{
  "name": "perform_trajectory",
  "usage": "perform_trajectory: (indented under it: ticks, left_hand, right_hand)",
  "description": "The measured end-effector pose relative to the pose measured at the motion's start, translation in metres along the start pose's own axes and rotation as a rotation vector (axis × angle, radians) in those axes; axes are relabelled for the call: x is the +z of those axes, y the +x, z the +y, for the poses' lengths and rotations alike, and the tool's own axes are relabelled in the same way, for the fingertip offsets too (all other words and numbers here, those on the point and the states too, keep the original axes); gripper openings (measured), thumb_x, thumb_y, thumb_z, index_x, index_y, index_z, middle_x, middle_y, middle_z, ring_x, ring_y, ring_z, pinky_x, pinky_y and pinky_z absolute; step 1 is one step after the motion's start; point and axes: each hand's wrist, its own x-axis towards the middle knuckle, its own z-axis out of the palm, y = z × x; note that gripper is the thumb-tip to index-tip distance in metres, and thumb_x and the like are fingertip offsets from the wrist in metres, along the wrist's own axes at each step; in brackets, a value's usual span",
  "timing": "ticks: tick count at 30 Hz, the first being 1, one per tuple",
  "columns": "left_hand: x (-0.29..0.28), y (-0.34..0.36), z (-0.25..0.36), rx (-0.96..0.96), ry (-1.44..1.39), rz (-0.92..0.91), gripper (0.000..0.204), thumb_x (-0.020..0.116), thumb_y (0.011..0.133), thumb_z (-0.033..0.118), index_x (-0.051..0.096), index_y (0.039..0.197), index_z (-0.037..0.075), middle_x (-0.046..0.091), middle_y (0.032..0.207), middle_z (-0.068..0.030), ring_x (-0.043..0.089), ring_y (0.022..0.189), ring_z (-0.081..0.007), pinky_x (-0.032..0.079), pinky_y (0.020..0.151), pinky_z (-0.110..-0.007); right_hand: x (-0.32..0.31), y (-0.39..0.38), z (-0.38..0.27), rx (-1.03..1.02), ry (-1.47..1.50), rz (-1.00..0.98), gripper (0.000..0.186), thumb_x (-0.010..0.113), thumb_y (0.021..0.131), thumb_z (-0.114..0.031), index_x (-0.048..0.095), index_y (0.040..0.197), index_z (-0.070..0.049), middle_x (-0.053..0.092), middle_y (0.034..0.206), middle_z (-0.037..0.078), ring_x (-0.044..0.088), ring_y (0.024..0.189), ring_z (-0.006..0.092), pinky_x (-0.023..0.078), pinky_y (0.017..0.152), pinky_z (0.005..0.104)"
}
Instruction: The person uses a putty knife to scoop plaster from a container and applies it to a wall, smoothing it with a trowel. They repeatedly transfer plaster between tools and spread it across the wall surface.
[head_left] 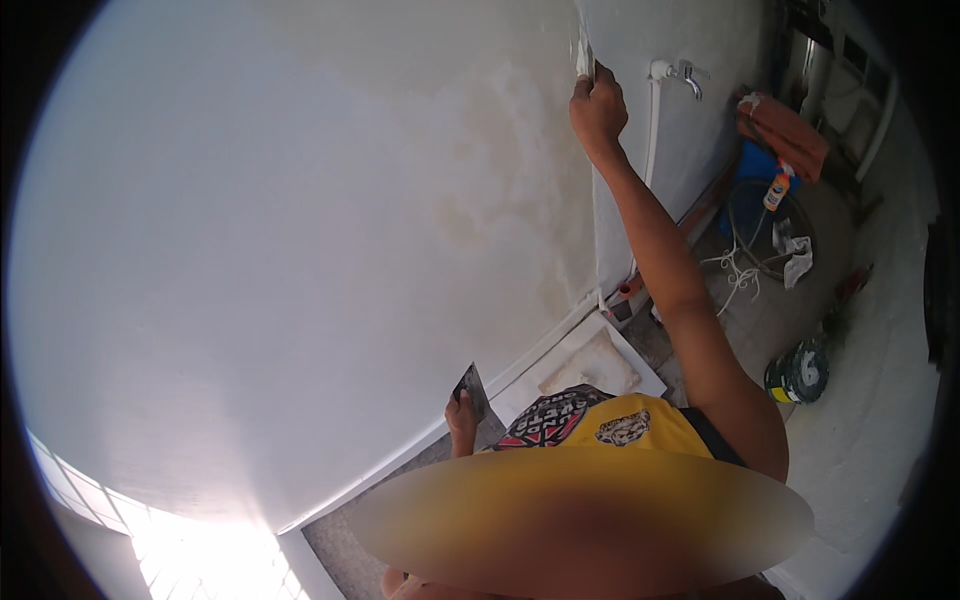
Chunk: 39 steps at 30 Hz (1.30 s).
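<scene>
High on the wall, at the inner corner, my right hand (599, 108) is closed round a putty knife (584, 62) with white paste on its blade. The blade touches the wall (330, 200) beside fresh white streaks. My right arm is stretched far up and forward. Low near my body, my left hand (461, 414) grips a dark, flat scraper blade (470, 388), held upright just off the wall. The wall is pale, with uneven beige and whitish patches left of the corner.
Right of the corner, a tap (688, 78) juts out above a white pipe (653, 135). A white board (640, 365) lies at the wall's foot. Farther right stand a dark bucket (797, 372), an orange spray bottle (776, 190), a coiled hose and a white metal stand (738, 270).
</scene>
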Motion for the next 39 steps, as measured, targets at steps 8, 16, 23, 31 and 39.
perform_trajectory:
  ticks: [8,16,23,31,39]
  left_hand:
    - [-0.001,-0.006,-0.049,0.041,0.042,0.007,0.041,0.057,0.101,0.033,0.066,0.108,-0.007,0.066,0.082,-0.0164,0.060,0.079,-0.0273,0.049,0.076,-0.043]
    - [-0.011,0.001,-0.066,-0.082,0.070,-0.017,0.039,0.057,0.103,0.032,0.069,0.115,-0.003,0.070,0.091,-0.0083,0.062,0.087,-0.0183,0.051,0.081,-0.037]
    - [-0.001,-0.005,-0.064,0.064,0.035,0.041,0.043,0.056,0.102,0.037,0.066,0.104,-0.006,0.064,0.079,-0.0131,0.057,0.073,-0.0243,0.048,0.070,-0.041]
    - [0.002,0.001,-0.078,-0.059,0.093,0.029,0.046,0.056,0.100,0.038,0.068,0.109,-0.005,0.068,0.082,-0.0150,0.060,0.076,-0.0271,0.049,0.072,-0.043]
    - [-0.003,-0.007,-0.113,-0.191,0.071,0.040,0.043,0.054,0.101,0.037,0.068,0.099,-0.004,0.065,0.073,-0.0122,0.058,0.067,-0.0268,0.048,0.065,-0.045]
  right_hand:
    - [0.011,-0.025,0.028,-0.339,0.016,-0.275,0.039,0.062,0.093,-0.009,0.062,0.132,-0.011,0.067,0.120,0.011,0.065,0.106,0.0329,0.056,0.085,0.0469]
    - [0.022,-0.049,0.050,-0.180,-0.137,-0.098,0.044,0.065,0.091,-0.010,0.056,0.134,-0.006,0.061,0.128,0.014,0.061,0.112,0.0374,0.056,0.087,0.0488]
    - [0.015,-0.069,0.072,0.020,-0.062,-0.201,0.043,0.061,0.094,-0.008,0.058,0.136,-0.011,0.063,0.130,0.009,0.063,0.110,0.0323,0.056,0.088,0.0497]
    - [0.030,-0.108,0.049,-0.231,-0.073,-0.412,0.057,0.073,0.079,-0.001,0.050,0.131,-0.001,0.052,0.130,0.018,0.056,0.119,0.0371,0.059,0.084,0.0469]
    - [0.050,-0.084,0.160,0.752,0.363,-0.405,0.047,0.057,0.085,-0.012,0.054,0.128,0.006,0.068,0.108,0.025,0.073,0.090,0.0374,0.063,0.071,0.0457]
